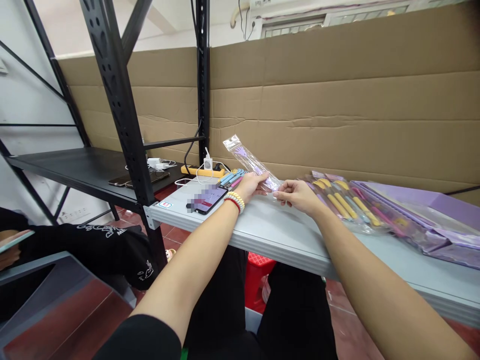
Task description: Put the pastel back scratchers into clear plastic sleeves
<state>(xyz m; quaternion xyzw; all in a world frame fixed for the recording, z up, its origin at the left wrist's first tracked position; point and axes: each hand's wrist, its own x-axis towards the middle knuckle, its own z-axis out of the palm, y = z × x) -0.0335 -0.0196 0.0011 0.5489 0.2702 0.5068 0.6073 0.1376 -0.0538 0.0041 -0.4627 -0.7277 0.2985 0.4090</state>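
Observation:
A long clear plastic bag (248, 159) with a purple item inside slants above the grey table (288, 220). The item ends in small prongs like a little hand; its exact kind is hard to make out. My left hand (254, 186) is closed around the lower part of the bag. At the bag's bottom end, my right hand (296, 196) pinches the plastic between thumb and fingers. Just left of my left hand lie several blue and pink sticks with pronged ends (232, 177). A phone with its screen lit (206, 200) rests flat beside them.
Bagged sticks with yellow, grey and pink parts (347, 202) lie right of my hands, beside a purple bin (431, 210). A yellow power strip (202, 171) sits at the back left. A black rack post (123, 100) rises at the table's left end; a seated person's leg (108, 250) is beyond.

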